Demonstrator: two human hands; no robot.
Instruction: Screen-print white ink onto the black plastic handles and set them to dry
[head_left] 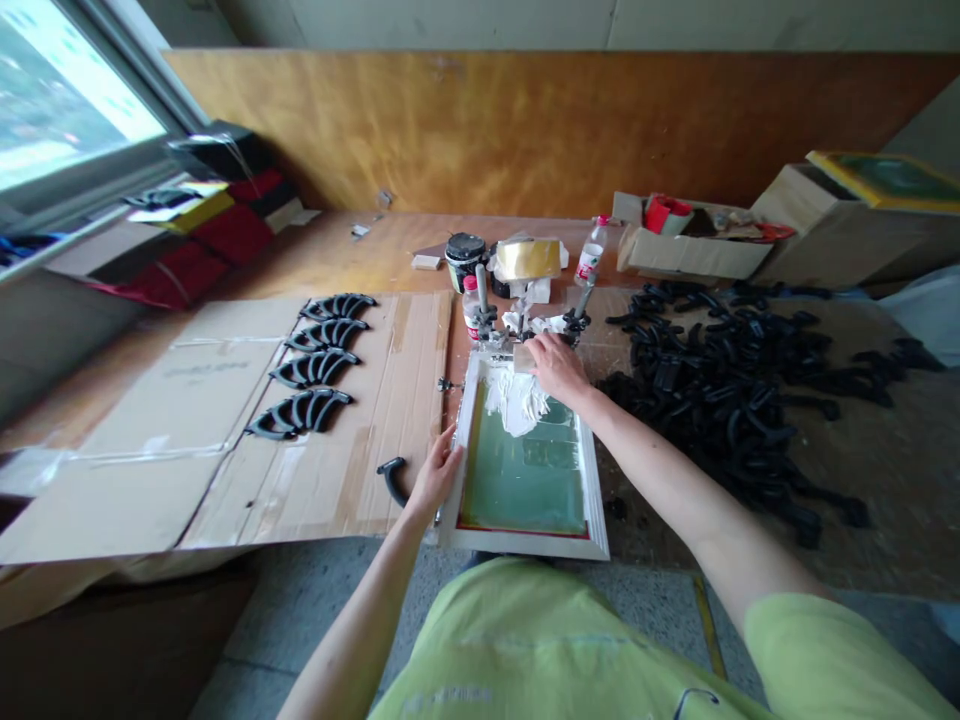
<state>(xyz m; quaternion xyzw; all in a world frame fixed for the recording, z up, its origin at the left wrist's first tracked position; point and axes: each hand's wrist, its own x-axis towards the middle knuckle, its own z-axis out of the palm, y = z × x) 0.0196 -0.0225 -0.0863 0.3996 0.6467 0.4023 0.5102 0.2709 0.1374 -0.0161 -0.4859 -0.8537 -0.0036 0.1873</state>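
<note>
Green shirt (517, 640) nearest, left fingers (448, 440) touch frame edge (469, 395) beside roomy cardboard (315, 500).

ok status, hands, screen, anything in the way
Left hand at left side of frame; right hand gripping pale flat piece, far end. White paste on green screen. Black part near left wrist.

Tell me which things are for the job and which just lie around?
Probably for the job:
framed green screen, at the left hand
white paste, near the right hand
black curved pieces

Probably just lying around:
red-capped bottles
open box
yellow-edged panel
</note>
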